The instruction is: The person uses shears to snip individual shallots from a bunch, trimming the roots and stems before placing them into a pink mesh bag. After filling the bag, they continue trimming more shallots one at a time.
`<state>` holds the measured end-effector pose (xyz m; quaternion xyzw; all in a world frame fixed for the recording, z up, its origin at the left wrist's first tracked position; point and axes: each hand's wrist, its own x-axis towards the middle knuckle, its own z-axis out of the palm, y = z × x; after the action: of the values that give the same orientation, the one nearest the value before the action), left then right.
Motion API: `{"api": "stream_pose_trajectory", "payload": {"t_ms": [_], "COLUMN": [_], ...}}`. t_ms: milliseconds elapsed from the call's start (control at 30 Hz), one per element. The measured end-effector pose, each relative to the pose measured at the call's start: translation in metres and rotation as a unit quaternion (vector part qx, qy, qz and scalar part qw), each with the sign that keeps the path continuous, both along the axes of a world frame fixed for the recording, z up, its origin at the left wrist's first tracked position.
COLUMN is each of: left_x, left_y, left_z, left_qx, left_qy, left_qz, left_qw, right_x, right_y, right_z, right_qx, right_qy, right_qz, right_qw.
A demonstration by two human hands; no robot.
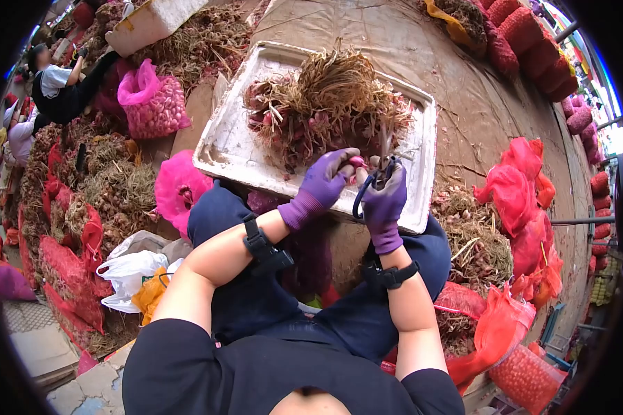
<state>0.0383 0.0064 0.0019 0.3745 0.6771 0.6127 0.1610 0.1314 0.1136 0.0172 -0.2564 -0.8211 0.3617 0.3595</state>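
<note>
Over the near side of a white foam tray [221, 142], my left hand [325, 181] in a purple glove pinches a small pink-red shallot [357, 161]. My right hand [384, 197], gloved the same way, is closed around dark-handled scissors [376, 181], whose blades point away from me beside the shallot. Behind both hands a heap of shallots [311, 128] with dry roots and stems fills much of the tray. A thick tuft of straw-coloured dry stems [336, 79] tops the heap. The tray rests across my knees.
A pink mesh bag of shallots [156, 104] stands at the left, with a seated person [55, 79] beyond it. White plastic bags [131, 273] lie by my left side. Red mesh bags [516, 187] and loose shallots [474, 245] are at the right.
</note>
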Motion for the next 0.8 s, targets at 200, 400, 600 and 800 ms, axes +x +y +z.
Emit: {"api": "stream_pose_trajectory", "payload": {"t_ms": [200, 400, 600, 800], "left_x": [0.012, 0.012, 0.006, -0.016], "left_y": [0.000, 0.004, -0.003, -0.010], "left_z": [0.006, 0.002, 0.029, 0.036], "left_qx": [-0.017, 0.012, 0.122, 0.097], "left_qy": [0.050, -0.044, -0.327, -0.372], "left_qz": [0.025, -0.035, -0.146, -0.196], "left_qw": [0.998, 0.998, 0.926, 0.902], "right_x": [0.003, 0.004, 0.000, 0.009], "right_y": [0.004, 0.004, 0.039, 0.027], "right_z": [0.003, 0.006, -0.018, 0.028], "right_qx": [0.005, -0.004, -0.124, -0.434], "right_qy": [-0.018, -0.041, -0.073, 0.023], "right_qz": [0.026, 0.035, -0.101, 0.216], "right_qw": [0.999, 0.999, 0.984, 0.874]}}
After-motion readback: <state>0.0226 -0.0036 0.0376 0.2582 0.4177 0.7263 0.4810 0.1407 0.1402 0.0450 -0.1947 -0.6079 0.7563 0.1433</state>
